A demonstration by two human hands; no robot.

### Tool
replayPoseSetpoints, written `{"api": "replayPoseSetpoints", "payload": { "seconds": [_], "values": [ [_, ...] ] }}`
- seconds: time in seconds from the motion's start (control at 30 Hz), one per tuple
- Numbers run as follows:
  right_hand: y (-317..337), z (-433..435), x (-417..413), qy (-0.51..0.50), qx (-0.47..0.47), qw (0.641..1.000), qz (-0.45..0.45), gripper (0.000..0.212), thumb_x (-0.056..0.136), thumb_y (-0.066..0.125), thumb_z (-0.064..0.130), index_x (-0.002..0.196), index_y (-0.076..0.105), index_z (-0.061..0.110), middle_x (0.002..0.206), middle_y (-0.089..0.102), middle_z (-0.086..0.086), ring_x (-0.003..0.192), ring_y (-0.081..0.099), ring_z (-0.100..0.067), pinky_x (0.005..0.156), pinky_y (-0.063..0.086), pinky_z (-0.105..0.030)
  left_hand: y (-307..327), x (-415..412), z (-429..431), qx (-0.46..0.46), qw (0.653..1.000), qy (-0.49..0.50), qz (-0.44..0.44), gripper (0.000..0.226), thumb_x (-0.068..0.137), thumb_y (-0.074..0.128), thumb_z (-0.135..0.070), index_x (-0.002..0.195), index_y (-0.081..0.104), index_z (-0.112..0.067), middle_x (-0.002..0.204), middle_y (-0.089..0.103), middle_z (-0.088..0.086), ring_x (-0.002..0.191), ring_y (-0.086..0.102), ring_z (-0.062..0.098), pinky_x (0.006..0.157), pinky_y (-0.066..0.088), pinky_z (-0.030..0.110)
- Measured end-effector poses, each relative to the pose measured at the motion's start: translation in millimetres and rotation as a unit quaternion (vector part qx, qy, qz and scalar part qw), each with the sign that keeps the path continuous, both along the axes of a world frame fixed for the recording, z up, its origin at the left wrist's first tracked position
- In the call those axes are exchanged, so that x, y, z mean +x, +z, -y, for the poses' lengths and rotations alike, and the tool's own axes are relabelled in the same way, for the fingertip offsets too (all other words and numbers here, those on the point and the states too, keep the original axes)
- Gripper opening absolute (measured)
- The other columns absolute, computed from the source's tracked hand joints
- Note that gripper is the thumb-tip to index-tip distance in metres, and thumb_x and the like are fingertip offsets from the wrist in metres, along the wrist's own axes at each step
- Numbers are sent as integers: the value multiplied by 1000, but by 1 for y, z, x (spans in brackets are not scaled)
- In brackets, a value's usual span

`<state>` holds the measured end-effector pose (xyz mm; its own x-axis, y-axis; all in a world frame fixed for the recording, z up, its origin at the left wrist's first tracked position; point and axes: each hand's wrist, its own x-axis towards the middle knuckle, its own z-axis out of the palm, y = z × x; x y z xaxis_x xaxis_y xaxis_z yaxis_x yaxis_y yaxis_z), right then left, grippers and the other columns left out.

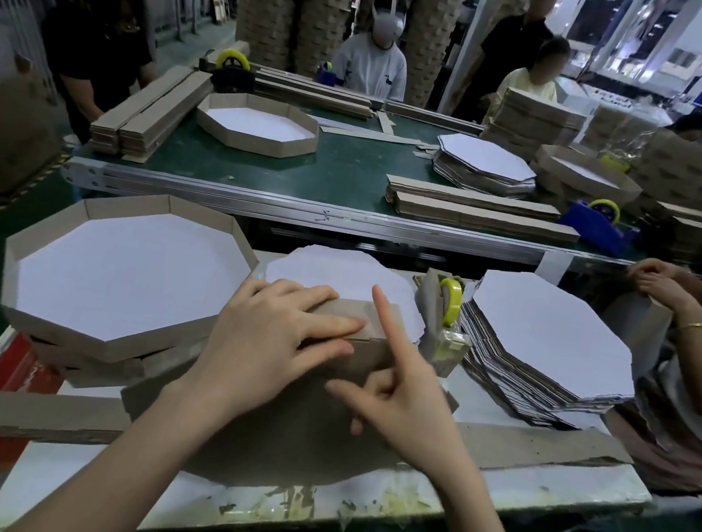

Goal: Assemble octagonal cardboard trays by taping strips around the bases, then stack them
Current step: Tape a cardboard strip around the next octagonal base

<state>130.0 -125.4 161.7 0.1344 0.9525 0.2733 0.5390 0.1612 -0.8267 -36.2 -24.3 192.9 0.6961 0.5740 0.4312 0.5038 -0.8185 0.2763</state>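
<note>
Strip [347, 309] of cardboard is laid along the brown octagonal base [284, 441], just left of the tape dispenser [446, 311] on the tabletop [557, 484]. Left hand [270, 344]: grip apart, fingers flat and pressed on the strip. Right hand [402, 403]: index finger held straight against the strip, other fingers curled, nothing clamped. A finished tray [122, 274] is seen further left of the dispenser.

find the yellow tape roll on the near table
Head view, right of centre: the tape roll stands between the middle base and the stack of bases.
</note>
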Motion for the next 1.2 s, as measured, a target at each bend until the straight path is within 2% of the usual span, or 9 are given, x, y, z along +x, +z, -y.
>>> {"api": "replayPoseSetpoints", "payload": {
  "seconds": [0.13,0.23,0.4,0.53,0.7,0.87,1.0,1.1,1.2],
  "values": [
    [22,-4,25,-84,149,982,-78,26,96,60,11,119,68,20,55,65,-3,47,55,-14,51,43,-18,-3,-2,0,64,998,0,-29,42,88,45,-52,119,68,-35,119,67,-6,101,64,23,81,49,41],
    [32,-17,43,-146,113,982,-44,23,99,55,8,115,68,18,85,72,8,82,66,-7,70,50,-15,-5,-4,0,109,993,5,-42,50,86,49,-52,117,69,-19,118,68,-6,97,66,22,79,51,38],
    [29,-24,56,-10,-95,995,3,37,102,49,24,139,54,23,130,60,22,119,51,14,93,38,-4,-7,-12,-1,153,983,25,-99,80,55,90,-46,120,67,-7,119,69,3,96,69,25,77,56,37],
    [26,-25,55,2,-84,996,-3,32,102,48,23,130,63,17,124,67,13,113,58,7,88,41,-6,2,-5,2,152,984,36,-89,82,66,77,-61,129,61,-11,128,64,3,109,64,24,92,51,47],
    [24,-30,52,29,-49,998,-20,27,98,57,18,122,66,12,108,73,5,100,65,-1,85,48,-14,12,48,8,87,988,32,-120,97,79,32,-82,153,11,-23,141,44,-3,125,46,19,97,38,39],
    [30,-37,56,58,-119,986,-102,41,95,46,42,112,72,15,99,74,0,100,67,-10,91,50,-19,8,42,4,111,985,33,-131,96,75,32,-84,150,21,-25,126,56,-7,115,53,17,90,40,34],
    [48,-45,63,101,-175,977,64,51,93,46,52,79,60,6,69,52,1,66,50,-9,70,41,-20,14,13,5,100,994,33,11,91,74,36,-83,140,49,-22,109,67,-5,94,65,18,70,53,33],
    [66,-46,63,104,-192,974,60,48,91,54,56,66,55,14,60,46,5,58,43,-9,58,35,-19,9,-12,5,21,997,41,59,92,73,33,-87,145,39,-31,120,63,-7,100,62,17,75,54,34],
    [82,-50,59,121,-169,974,91,36,89,64,49,80,71,14,72,64,-9,65,54,-13,62,43,-28,-10,-29,8,-63,993,44,86,88,71,38,-87,146,21,-45,129,55,-11,110,54,13,84,49,31]
  ]
}}
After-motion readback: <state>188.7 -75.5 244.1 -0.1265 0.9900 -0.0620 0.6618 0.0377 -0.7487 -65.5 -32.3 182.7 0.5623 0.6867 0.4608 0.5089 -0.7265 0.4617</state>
